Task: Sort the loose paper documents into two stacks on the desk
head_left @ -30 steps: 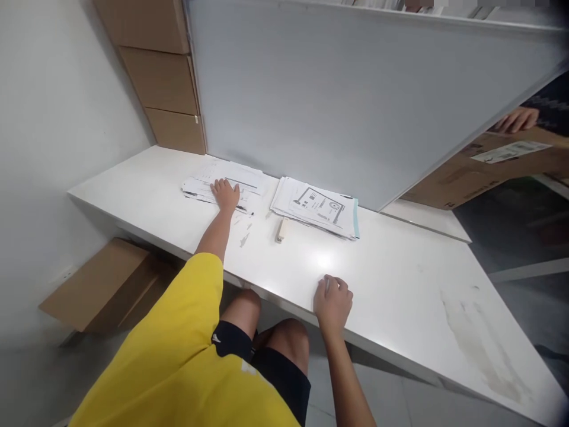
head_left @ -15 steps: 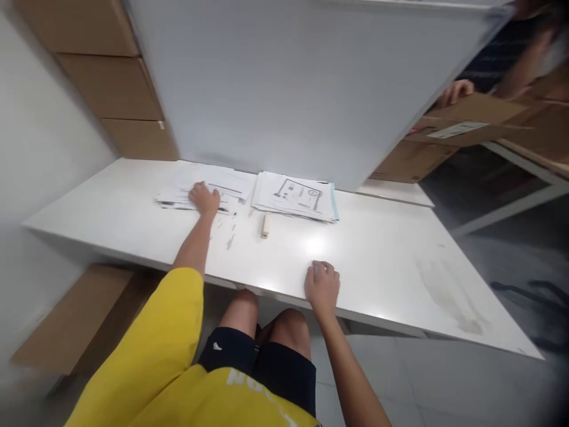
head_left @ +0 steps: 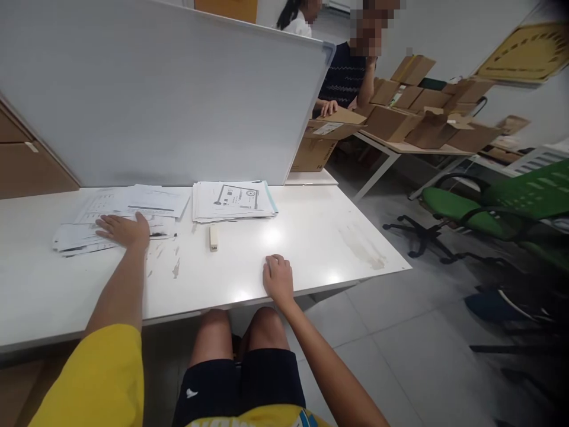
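My left hand [head_left: 122, 228] lies flat, fingers stretched out, on a loose pile of printed sheets [head_left: 133, 204] at the back left of the white desk [head_left: 311, 237]. My right hand [head_left: 278, 277] rests near the desk's front edge with its fingers curled under; nothing shows in it. A second, neater stack of printed papers [head_left: 233, 200] sits to the right of the first pile. A small cream block, perhaps an eraser or stapler [head_left: 214, 238], lies just in front of that stack. Small scraps [head_left: 175, 270] dot the desk between my hands.
A grey partition panel [head_left: 169, 95] stands along the desk's back edge. Beyond it a person [head_left: 351, 71] rests a hand on cardboard boxes [head_left: 400, 118] piled on another table. Green office chairs [head_left: 489, 207] stand on the right. Brown drawers [head_left: 26, 166] are at far left.
The view has swung right and up, bringing the people, boxes and green chairs into sight. My left hand has stayed on the paper pile and my right hand at the desk edge.
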Demonstrator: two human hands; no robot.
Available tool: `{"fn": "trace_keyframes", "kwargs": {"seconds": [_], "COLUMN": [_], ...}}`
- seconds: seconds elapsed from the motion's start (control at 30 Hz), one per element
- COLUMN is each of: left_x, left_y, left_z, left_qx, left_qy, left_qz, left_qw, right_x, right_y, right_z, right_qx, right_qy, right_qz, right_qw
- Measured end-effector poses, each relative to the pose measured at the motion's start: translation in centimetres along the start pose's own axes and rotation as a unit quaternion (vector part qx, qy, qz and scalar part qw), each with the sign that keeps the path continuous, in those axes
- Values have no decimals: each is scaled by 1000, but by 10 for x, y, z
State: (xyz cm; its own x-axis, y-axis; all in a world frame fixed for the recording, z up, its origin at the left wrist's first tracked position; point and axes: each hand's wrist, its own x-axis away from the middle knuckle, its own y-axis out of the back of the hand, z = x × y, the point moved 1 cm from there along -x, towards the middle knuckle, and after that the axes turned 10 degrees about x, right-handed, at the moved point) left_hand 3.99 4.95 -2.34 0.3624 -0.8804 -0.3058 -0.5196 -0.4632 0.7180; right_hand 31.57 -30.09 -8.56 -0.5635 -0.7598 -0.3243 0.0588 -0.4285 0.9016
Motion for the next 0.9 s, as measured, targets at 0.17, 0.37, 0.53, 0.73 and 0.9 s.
{"fn": "trace_keyframes", "kwargs": {"seconds": [0.17, 0.37, 0.53, 0.73, 0.9], "left_x": [2, 6, 8, 38, 133], "left_y": [1, 4, 12, 32, 64], "left_z": [-1, -3, -3, 9, 64], "left_qx": [11, 75, 133, 291, 376], "left_qy": [-48, -95, -82, 6, 158], "left_qz": [-3, -19, -18, -87, -105], "left_qw": [999, 992, 988, 953, 907], "right_x": [0, 1, 1, 1, -5], "right_y": [1, 2, -2, -4, 4], "right_z": [0, -1, -3, 1, 1], "right_qx": [-6, -3, -1, 1, -20], "right_qy": [-2, -1, 4, 0, -13], "right_qz": [11, 11, 8, 4, 13], "right_qw": [1000, 1000, 1000, 1000, 1000]}}
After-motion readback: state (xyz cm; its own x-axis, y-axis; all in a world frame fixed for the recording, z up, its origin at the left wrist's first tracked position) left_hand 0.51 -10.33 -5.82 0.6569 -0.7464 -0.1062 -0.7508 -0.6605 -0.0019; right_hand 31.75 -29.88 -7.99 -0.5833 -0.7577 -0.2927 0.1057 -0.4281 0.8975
